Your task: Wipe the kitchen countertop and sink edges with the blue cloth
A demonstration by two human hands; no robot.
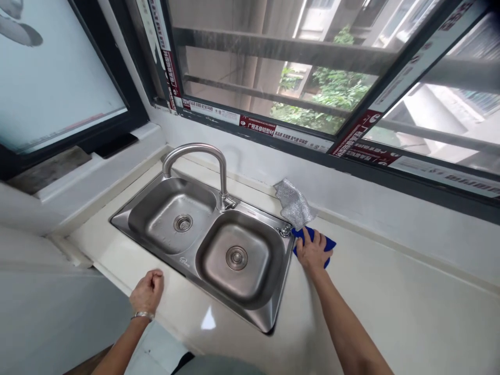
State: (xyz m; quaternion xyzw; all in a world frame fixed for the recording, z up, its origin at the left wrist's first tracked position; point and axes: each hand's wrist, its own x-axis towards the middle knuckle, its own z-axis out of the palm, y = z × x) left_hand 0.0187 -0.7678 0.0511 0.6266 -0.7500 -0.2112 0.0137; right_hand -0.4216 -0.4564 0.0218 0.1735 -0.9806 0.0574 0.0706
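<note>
My right hand [313, 251] presses a blue cloth [329, 244] against the countertop, just right of the double sink, with the fingers gripping it. A silvery mesh cloth [296, 205] lies crumpled beyond it, partly against the wall behind the counter. Close to the blue cloth is a small metal fitting [285, 230] on the sink's back right corner. At the counter's front edge, left of the sink, my left hand [147, 291] rests in a loose fist, and nothing shows in it.
The steel double sink [186, 259] is set into the pale countertop [390, 291]. An arched faucet [195, 147] stands at its back and reaches over the left basin. A window with a dark frame [219, 120] runs behind; a frosted panel [58, 78] is at left.
</note>
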